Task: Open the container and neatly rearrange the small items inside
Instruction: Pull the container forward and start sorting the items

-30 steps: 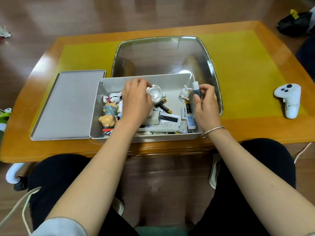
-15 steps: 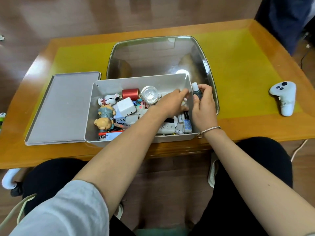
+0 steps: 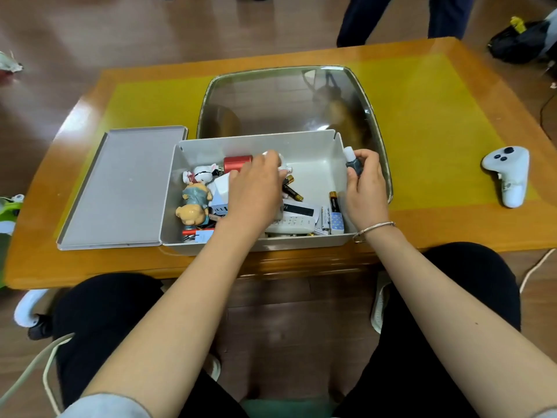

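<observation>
We see the grey container [image 3: 316, 140] standing open at the near edge of the table [image 3: 452, 224], its flat lid [image 3: 120, 188] lying just beside it on the left, touching its left wall. Inside, along the left wall, lie a white rabbit figure [image 3: 205, 171], a pig figure [image 3: 193, 211] and, toward the far wall, a red cylinder [image 3: 236, 162]; the right near corner holds batteries [image 3: 333, 200] and a white remote [image 3: 297, 220], with two more batteries [image 3: 291, 191] loose in the middle. Our left hand [image 3: 256, 194] reaches into the container over the heap, fingers curled down onto a small pale item near the far wall; we cannot tell whether its grip actually pinches it. Our right hand [image 3: 366, 182] sits at the container's right wall, its grip pinching a small dark bottle with a white cap [image 3: 351, 161] upright above the rim, a thin bracelet [image 3: 373, 229] on the wrist. Behind the container a glass tray [image 3: 286, 98] rests mid-table, and a white controller [image 3: 508, 175] lies well apart toward the right edge
</observation>
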### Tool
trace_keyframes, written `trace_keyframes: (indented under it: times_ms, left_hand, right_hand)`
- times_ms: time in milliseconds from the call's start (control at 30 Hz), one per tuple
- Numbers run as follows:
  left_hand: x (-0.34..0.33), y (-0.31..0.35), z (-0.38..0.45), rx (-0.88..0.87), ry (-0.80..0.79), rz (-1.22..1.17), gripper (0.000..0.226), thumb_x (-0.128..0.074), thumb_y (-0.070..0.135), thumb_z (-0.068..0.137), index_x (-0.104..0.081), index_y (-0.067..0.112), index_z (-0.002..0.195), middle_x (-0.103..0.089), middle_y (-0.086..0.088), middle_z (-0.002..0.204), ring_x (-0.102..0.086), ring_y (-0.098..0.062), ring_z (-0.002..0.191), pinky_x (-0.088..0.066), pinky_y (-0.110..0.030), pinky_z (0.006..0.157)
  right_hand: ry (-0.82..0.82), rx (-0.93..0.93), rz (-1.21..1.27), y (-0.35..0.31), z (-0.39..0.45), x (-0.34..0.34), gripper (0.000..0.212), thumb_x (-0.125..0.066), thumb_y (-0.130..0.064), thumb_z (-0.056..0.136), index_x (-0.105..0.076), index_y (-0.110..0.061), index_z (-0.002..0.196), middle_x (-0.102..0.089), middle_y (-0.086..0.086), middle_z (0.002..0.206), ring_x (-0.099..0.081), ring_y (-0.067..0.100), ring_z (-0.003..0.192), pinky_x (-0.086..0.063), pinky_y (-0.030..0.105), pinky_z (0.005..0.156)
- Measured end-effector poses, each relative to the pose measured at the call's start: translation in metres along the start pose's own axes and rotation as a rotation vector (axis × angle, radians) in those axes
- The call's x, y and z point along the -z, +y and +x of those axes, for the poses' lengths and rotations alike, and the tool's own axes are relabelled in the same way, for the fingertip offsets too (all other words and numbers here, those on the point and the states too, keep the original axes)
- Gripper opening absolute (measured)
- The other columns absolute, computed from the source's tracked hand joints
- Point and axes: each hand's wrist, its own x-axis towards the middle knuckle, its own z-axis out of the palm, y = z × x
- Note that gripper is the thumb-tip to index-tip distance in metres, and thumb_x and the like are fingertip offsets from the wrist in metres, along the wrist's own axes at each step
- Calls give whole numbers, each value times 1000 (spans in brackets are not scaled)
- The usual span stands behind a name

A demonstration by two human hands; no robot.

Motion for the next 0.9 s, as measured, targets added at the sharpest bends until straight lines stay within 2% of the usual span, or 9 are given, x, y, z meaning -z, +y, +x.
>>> trace_keyframes:
  times_ms: [100,200,367,467,533,633,700,800,900]
  left_hand:
    - [7,-15,-14,128,-17,145,19,-52,15,94,-48,12,113,-49,-14,120,-47,-36,110,-37,-46,86]
    - [5,-20,-16,177,-73,250,31,-57,13,89,-50,13,118,-38,-16,134,-37,-37,119,-32,-48,94]
    - [-7,-9,-8,52,-149,179,39,-56,37,90,-53,20,125,-26,-10,152,-16,-34,140,-10,-53,113]
    - [-15,1,4,-111,-163,122,43,-55,40,91,-51,20,129,-28,-10,152,-15,-31,143,-6,-49,116]
    - [-24,11,15,-226,-243,75,52,-54,42,92,-42,20,138,-25,-9,154,-15,-30,143,-9,-47,117]
    - [-43,26,29,-284,-439,43,63,-48,49,94,-25,27,149,-15,-7,159,-10,-29,145,-11,-50,117]
    - [-55,34,36,-283,-562,42,64,-44,52,95,-18,31,150,-11,-5,160,-8,-31,145,-12,-53,116]
    - [-67,37,40,-268,-732,81,64,-38,50,98,-10,31,152,-7,-3,161,-7,-33,146,-15,-54,115]
    - [-70,33,37,-321,-778,116,57,-33,42,101,-12,29,152,-7,1,161,-5,-28,147,-14,-54,116]
  right_hand:
    - [-3,-1,10,0,0,0,24,-46,-10,96,-44,-11,119,-54,4,119,-46,6,94,-39,17,75]
    - [-1,-5,3,0,0,1,24,-46,-11,95,-44,-12,119,-54,3,119,-45,5,93,-36,14,74]
    - [2,5,-11,0,-1,0,24,-47,-10,95,-45,-10,119,-56,5,115,-45,7,90,-35,15,71]
    - [6,5,-18,0,0,0,24,-47,-9,94,-45,-9,119,-56,7,116,-49,12,93,-37,19,73]
    - [5,13,-13,0,0,0,25,-47,-9,94,-46,-8,118,-56,8,116,-52,18,99,-40,24,76]
    - [12,41,-17,1,0,1,25,-47,-7,92,-48,-6,117,-57,10,114,-52,23,103,-39,25,81]
    - [21,84,-44,0,-1,2,25,-48,-6,91,-50,-7,116,-57,10,112,-51,25,103,-36,23,81]
    - [45,150,-88,-3,-3,3,24,-50,-4,89,-53,-7,113,-58,10,106,-48,26,100,-38,30,81]
    - [49,155,-103,-5,-3,3,24,-51,-3,89,-54,-7,112,-58,10,104,-49,26,99,-39,33,81]
